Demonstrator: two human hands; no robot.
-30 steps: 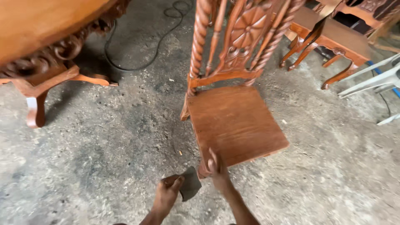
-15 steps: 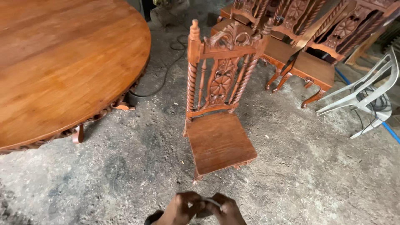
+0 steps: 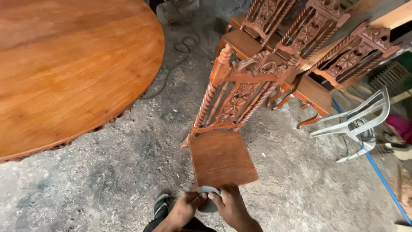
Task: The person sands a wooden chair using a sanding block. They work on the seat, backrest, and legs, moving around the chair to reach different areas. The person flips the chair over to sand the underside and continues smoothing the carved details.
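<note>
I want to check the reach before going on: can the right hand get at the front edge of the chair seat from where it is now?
Probably yes. The right hand is just in front of the seat of the carved chair, sharing a grey pad with the left hand. Nothing lies between hand and edge, though the pad occupies both hands.

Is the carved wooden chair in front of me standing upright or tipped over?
Upright. The carved chair stands on the concrete floor with its seat level and its twisted-spindle backrest rising straight; both hands hold a grey pad by the seat's front edge.
</note>
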